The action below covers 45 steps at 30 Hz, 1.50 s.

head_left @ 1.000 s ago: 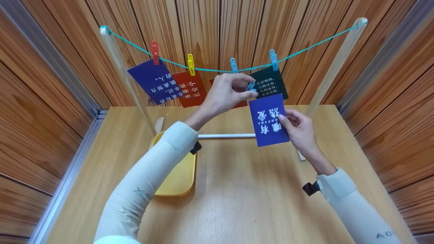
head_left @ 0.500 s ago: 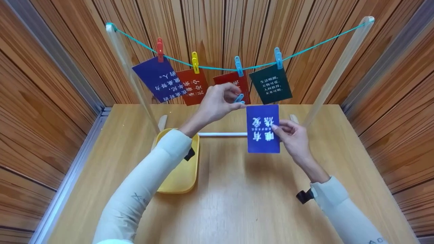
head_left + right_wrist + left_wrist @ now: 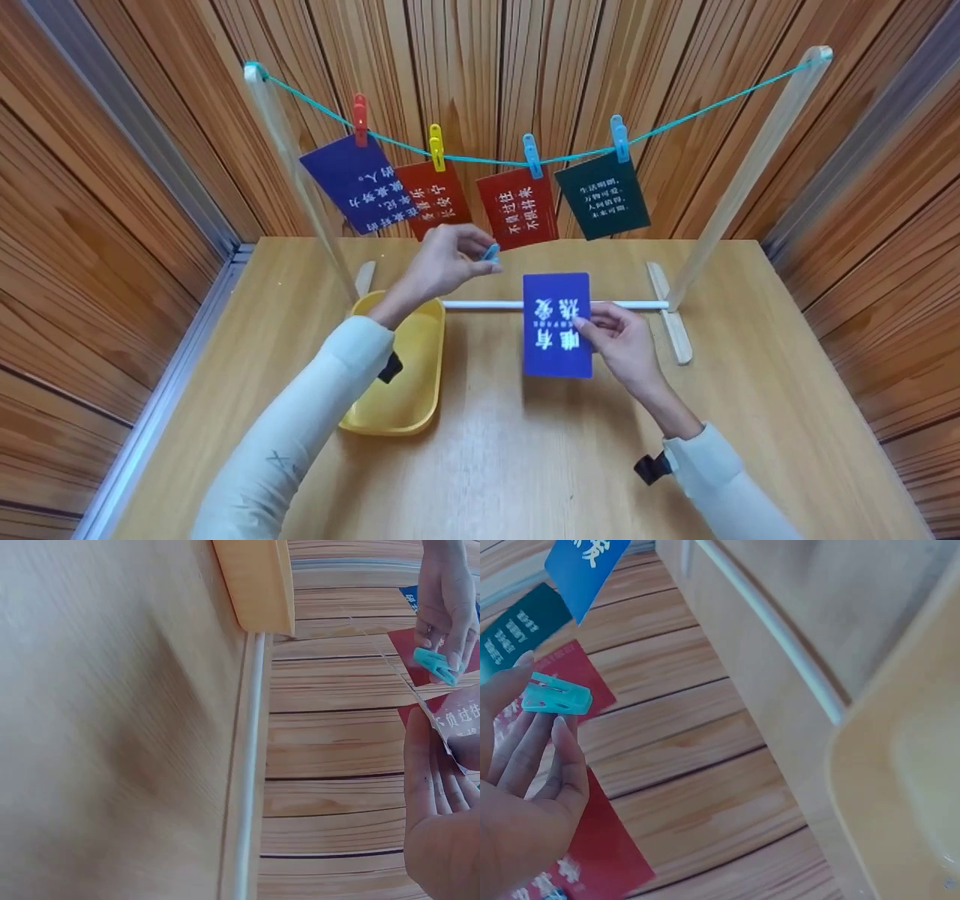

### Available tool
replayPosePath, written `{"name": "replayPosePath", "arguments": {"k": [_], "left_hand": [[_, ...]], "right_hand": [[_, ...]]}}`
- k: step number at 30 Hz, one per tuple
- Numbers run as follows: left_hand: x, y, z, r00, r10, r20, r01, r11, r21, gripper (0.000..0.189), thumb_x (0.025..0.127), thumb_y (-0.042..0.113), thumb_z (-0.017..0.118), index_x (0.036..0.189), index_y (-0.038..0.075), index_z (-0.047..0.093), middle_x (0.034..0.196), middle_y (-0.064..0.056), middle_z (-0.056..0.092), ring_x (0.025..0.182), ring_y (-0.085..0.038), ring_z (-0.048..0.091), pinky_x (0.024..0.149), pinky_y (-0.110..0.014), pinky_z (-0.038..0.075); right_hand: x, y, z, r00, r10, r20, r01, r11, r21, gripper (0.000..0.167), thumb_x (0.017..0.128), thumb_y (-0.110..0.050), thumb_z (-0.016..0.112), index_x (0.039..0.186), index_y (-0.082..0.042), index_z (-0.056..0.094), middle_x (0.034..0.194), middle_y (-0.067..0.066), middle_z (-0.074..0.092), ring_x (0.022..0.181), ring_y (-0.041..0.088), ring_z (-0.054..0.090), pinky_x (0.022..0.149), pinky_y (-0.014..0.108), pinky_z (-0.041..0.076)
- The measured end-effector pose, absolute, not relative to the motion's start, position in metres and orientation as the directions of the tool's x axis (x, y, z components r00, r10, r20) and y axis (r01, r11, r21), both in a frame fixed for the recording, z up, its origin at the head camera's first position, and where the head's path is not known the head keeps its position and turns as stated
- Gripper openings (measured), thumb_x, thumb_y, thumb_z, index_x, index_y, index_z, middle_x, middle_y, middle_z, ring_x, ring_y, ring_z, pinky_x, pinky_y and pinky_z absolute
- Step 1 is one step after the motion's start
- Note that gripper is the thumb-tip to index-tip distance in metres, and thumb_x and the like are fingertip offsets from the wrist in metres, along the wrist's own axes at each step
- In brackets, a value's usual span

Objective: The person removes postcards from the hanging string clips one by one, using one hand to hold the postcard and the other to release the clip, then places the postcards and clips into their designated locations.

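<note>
My left hand (image 3: 442, 262) pinches a light-blue clothespin (image 3: 491, 253) between thumb and fingers, in front of the hanging red cards. The left wrist view shows this clothespin (image 3: 557, 696) close up. Lower and to the right, my right hand (image 3: 628, 349) grips the right edge of a purple-blue card (image 3: 551, 292) with white characters, thumb on its face. Clothespin and card are apart. Behind them, a teal string (image 3: 480, 159) bears a purple card (image 3: 349, 180), a left red card (image 3: 431, 196), another red card (image 3: 517, 206) and a dark green card (image 3: 602, 195), each clipped by a clothespin.
A yellow tray (image 3: 439, 375) stands under my left forearm. The string is tied between a left post (image 3: 296, 172) and a right post (image 3: 750, 180), joined low down by a white rod (image 3: 480, 304). Wood-plank walls (image 3: 885, 225) enclose the table (image 3: 495, 465).
Both hands have drawn down and left from the string, carrying the clothespin and the purple-blue card. The second red card, formerly behind my left hand, now shows fully. The camera view has shifted slightly.
</note>
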<state>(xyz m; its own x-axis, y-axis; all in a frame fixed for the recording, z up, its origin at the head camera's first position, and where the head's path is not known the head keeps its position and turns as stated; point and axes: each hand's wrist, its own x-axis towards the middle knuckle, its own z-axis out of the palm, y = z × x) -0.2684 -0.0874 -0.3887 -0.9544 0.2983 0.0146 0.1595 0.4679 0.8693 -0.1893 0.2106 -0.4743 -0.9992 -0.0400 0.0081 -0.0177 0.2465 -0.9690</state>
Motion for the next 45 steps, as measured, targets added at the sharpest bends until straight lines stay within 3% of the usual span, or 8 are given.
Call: {"name": "replayPosePath", "arguments": {"k": [8,13,25,32,35,40,45], "left_hand": [[-0.266,-0.109,-0.407,-0.947,0.315,-0.072,0.115,0.536,0.836,0.033,0.09,0.02,0.085,0.121,0.014,0.075,0.112,-0.003,0.078,0.104,-0.022,0.072,0.096,-0.04,0.062],[-0.264,-0.118,-0.424,-0.933,0.351,-0.08,0.151,0.584,0.798,0.032,0.09,0.016,0.084,0.12,0.011,0.075,0.113,-0.008,0.078,0.104,-0.024,0.071,0.096,-0.043,0.062],[-0.259,-0.142,-0.456,-0.909,0.407,-0.089,0.26,0.723,0.64,0.026,0.091,0.009,0.082,0.117,0.006,0.075,0.112,-0.013,0.078,0.097,-0.025,0.07,0.092,-0.042,0.064],[-0.257,-0.159,-0.47,-0.918,0.378,-0.117,0.254,0.79,0.558,0.029,0.091,0.011,0.082,0.118,0.007,0.075,0.113,-0.011,0.079,0.097,-0.025,0.071,0.094,-0.043,0.064],[-0.256,-0.164,-0.477,-0.917,0.372,-0.145,0.249,0.816,0.521,0.027,0.091,0.011,0.082,0.117,0.008,0.075,0.111,-0.011,0.079,0.093,-0.023,0.07,0.089,-0.041,0.065],[-0.255,-0.169,-0.488,-0.902,0.4,-0.161,0.307,0.858,0.412,0.024,0.091,0.009,0.08,0.114,0.006,0.076,0.104,-0.011,0.078,0.084,-0.022,0.067,0.078,-0.036,0.062],[-0.257,-0.173,-0.495,-0.903,0.41,-0.128,0.369,0.893,0.259,0.029,0.091,0.007,0.078,0.121,0.006,0.076,0.113,-0.013,0.079,0.09,-0.025,0.07,0.088,-0.041,0.065]], "right_hand": [[-0.188,0.202,-0.496,-0.998,-0.025,-0.051,0.046,0.18,-0.983,0.03,0.1,-0.016,0.072,0.126,0.0,0.07,0.106,0.013,0.08,0.086,0.013,0.078,0.074,0.028,0.066],[-0.187,0.195,-0.508,-0.994,-0.021,-0.11,0.106,0.143,-0.984,0.028,0.099,-0.014,0.073,0.123,0.001,0.071,0.1,0.009,0.08,0.083,0.014,0.078,0.073,0.029,0.066],[-0.186,0.184,-0.52,-0.984,-0.01,-0.18,0.172,0.261,-0.95,0.027,0.099,-0.019,0.075,0.121,-0.005,0.073,0.107,0.012,0.079,0.094,0.016,0.076,0.082,0.027,0.065],[-0.183,0.176,-0.528,-0.985,-0.017,-0.174,0.163,0.265,-0.95,0.024,0.096,-0.012,0.076,0.116,0.001,0.074,0.098,0.01,0.079,0.089,0.014,0.076,0.076,0.02,0.061],[-0.183,0.172,-0.533,-0.985,-0.028,-0.172,0.16,0.254,-0.954,0.022,0.095,-0.009,0.077,0.113,0.003,0.074,0.094,0.009,0.078,0.086,0.013,0.075,0.074,0.019,0.06],[-0.182,0.167,-0.54,-0.985,-0.033,-0.168,0.157,0.219,-0.963,0.022,0.093,-0.004,0.076,0.112,0.008,0.072,0.09,0.007,0.077,0.08,0.009,0.074,0.072,0.017,0.059],[-0.182,0.162,-0.543,-0.985,-0.062,-0.16,0.143,0.22,-0.965,0.022,0.093,-0.003,0.076,0.112,0.008,0.072,0.09,0.008,0.076,0.081,0.008,0.074,0.071,0.017,0.059]]}}
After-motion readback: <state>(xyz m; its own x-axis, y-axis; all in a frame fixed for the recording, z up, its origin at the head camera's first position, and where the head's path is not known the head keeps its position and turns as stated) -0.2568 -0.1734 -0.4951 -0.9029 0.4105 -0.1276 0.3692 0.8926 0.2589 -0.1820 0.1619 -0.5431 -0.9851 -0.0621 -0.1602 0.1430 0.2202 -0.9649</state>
